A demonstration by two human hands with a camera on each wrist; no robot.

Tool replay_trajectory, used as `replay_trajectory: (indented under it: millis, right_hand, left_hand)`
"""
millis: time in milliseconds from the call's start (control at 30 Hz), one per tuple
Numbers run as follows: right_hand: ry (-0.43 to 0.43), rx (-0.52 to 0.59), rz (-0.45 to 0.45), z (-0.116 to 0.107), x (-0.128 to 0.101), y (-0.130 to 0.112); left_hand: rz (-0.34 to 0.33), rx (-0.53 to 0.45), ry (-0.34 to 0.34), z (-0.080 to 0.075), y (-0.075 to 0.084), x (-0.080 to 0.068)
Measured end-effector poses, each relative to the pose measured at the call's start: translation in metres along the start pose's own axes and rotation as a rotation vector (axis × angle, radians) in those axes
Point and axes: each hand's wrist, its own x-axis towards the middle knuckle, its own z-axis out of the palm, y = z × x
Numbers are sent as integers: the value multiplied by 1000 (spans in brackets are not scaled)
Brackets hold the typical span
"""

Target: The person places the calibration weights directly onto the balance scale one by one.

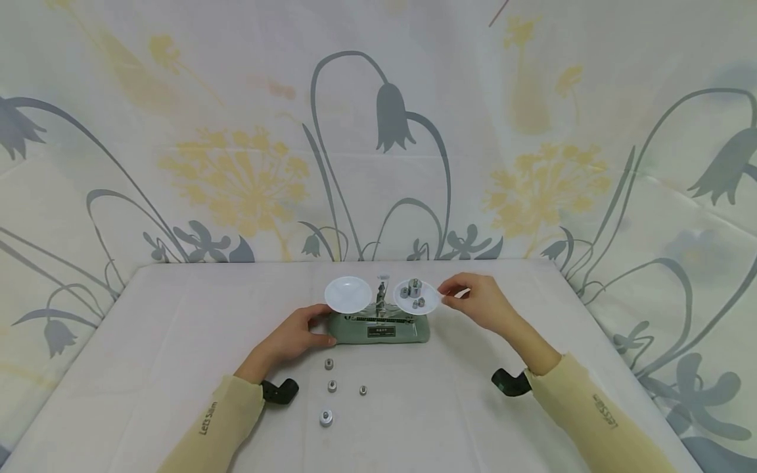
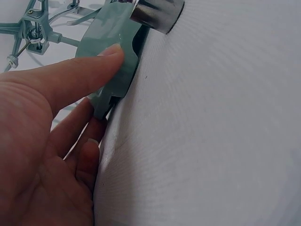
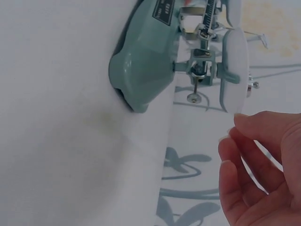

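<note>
A green balance scale point(image 1: 381, 330) with two white pans stands on the white table. My left hand point(image 1: 298, 334) grips the left end of its base, thumb in front and fingers behind. At the outer rim of the right pan point(image 1: 434, 302), my right hand point(image 1: 479, 301) pinches with thumb and index fingertips. On that pan sit several metal weights, the largest weight point(image 1: 414, 288) towards the back. The left pan point(image 1: 347, 295) holds nothing. In the right wrist view, the thumb tip meets the rim of the right pan point(image 3: 235, 75).
Several loose metal weights stand on the table in front of the scale, among them a larger weight point(image 1: 326, 418) nearest me and a small weight point(image 1: 363, 390) to the right. Behind the table point(image 1: 177, 368) hangs a flower-patterned cloth point(image 1: 378, 184).
</note>
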Motion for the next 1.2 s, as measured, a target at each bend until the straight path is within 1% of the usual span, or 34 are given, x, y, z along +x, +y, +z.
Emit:
replay_trajectory:
  millis: [267, 667, 900, 1100, 1200]
  right_hand:
    - [4, 16, 51, 13, -8, 19]
    - [-49, 96, 91, 44, -16, 36]
    - [-110, 193, 74, 56, -18, 40]
    - [-128, 218, 23, 63, -16, 39]
    - [-136, 222, 34, 65, -14, 39]
  left_hand:
    - [0, -2, 3, 1, -2, 0]
    - [-26, 8, 6, 1, 1, -1]
    - [-15, 7, 0, 2, -1, 1]
    - [-17, 5, -3, 1, 1, 0]
    - [-21, 7, -6, 0, 1, 0]
